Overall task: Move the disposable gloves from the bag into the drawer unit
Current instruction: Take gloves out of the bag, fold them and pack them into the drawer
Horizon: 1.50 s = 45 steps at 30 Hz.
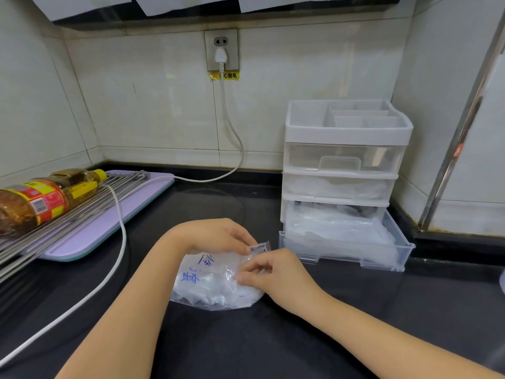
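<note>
At far left an oil bottle [41, 198] lies on metal skewers [82, 212] over a lilac board [109, 228]. On the black counter [246, 337], the left hand [216, 235] pinches the top edge of the clear bag [210, 283] of gloves. Just beside it, the fingers of the right hand [276, 272] pinch the bag's mouth. To the right, the bottom drawer [347, 258] of the drawer unit [347, 132] stands pulled out, holding clear plastic.

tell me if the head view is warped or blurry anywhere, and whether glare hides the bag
Head view: wide-angle bend curves the metal rail at right; the lower right corner is smeared; soft glare on the bag, its blue writing readable; drawer unit sharp.
</note>
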Tool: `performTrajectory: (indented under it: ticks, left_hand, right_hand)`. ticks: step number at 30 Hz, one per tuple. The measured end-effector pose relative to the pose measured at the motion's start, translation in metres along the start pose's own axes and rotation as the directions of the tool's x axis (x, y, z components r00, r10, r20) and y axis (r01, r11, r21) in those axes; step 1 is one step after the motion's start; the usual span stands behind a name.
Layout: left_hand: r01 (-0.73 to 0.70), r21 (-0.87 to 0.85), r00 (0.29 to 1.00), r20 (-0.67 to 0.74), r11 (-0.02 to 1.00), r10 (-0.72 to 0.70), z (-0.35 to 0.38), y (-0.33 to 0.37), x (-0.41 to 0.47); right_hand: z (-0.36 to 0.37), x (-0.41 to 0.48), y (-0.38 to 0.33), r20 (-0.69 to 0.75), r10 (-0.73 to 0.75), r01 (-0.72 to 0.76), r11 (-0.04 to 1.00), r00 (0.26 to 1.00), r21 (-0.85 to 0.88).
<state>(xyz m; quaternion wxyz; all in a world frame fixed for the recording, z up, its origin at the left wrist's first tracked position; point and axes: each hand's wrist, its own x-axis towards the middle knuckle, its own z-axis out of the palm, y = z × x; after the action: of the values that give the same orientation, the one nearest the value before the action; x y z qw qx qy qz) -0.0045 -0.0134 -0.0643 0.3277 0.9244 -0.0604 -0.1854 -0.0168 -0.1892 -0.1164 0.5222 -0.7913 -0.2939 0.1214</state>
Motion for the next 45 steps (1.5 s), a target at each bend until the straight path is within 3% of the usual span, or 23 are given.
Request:
performTrajectory:
  ticks: [6, 9, 14, 18, 21, 24, 27, 30, 32, 36, 40, 45]
  left_hand:
    - [-0.048, -0.043, 0.999, 0.006, 0.998, 0.048, -0.002, 0.003, -0.005]
    - [-0.105, -0.076, 0.991, 0.074, 0.992, 0.11, -0.002, 0.004, -0.008]
    - [-0.12, 0.077, 0.988, 0.102, 0.99, 0.112, 0.001, 0.003, -0.006]
    - [-0.079, 0.093, 0.995, 0.064, 0.993, 0.073, -0.001, 0.0, -0.005]
    - [-0.049, 0.129, 0.999, 0.019, 0.99, 0.047, 0.0, -0.003, -0.003]
    - [-0.033, 0.093, 0.99, -0.133, 0.995, 0.046, -0.001, -0.003, 0.0]
    - [-0.121, -0.084, 0.956, -0.277, 0.989, 0.094, -0.004, 0.004, -0.005]
    - [-0.308, -0.183, 0.887, -0.411, 0.934, 0.212, -0.004, 0.018, -0.009]
    - [-0.405, -0.222, 0.862, -0.417, 0.887, 0.289, 0.002, 0.033, -0.002]
    - [-0.335, -0.232, 0.913, -0.319, 0.913, 0.254, 0.016, 0.068, 0.022]
    - [-0.292, -0.191, 0.91, -0.355, 0.937, 0.211, 0.021, 0.095, 0.038]
    - [-0.266, -0.214, 0.9, -0.405, 0.94, 0.162, 0.006, 0.111, 0.054]
  right_hand:
    - [-0.004, 0.0, -0.001, -0.061, 0.076, -0.068, 0.99, 0.995, 0.124]
    - [-0.011, -0.001, -0.004, -0.099, 0.077, -0.058, 0.983, 0.992, 0.176]
    - [-0.025, 0.001, -0.016, -0.204, -0.003, 0.007, 1.0, 0.979, 0.022]
    - [-0.052, 0.002, -0.025, -0.335, -0.123, 0.118, 0.992, 0.934, -0.036]
    - [-0.079, 0.001, -0.028, -0.45, -0.117, 0.184, 0.977, 0.885, 0.11]
    - [-0.11, -0.002, -0.03, -0.532, -0.067, 0.25, 0.927, 0.844, 0.28]
    - [-0.133, -0.008, -0.034, -0.548, -0.072, 0.323, 0.867, 0.833, 0.378]
    - [-0.147, -0.011, -0.037, -0.516, -0.088, 0.373, 0.794, 0.852, 0.481]
    - [-0.153, -0.012, -0.039, -0.496, -0.099, 0.381, 0.773, 0.863, 0.508]
    - [-0.16, -0.014, -0.042, -0.478, -0.115, 0.404, 0.722, 0.871, 0.562]
    - [-0.173, -0.014, -0.038, -0.488, -0.072, 0.372, 0.744, 0.87, 0.555]
    - [-0.198, -0.015, -0.016, -0.512, 0.051, 0.178, 0.905, 0.857, 0.387]
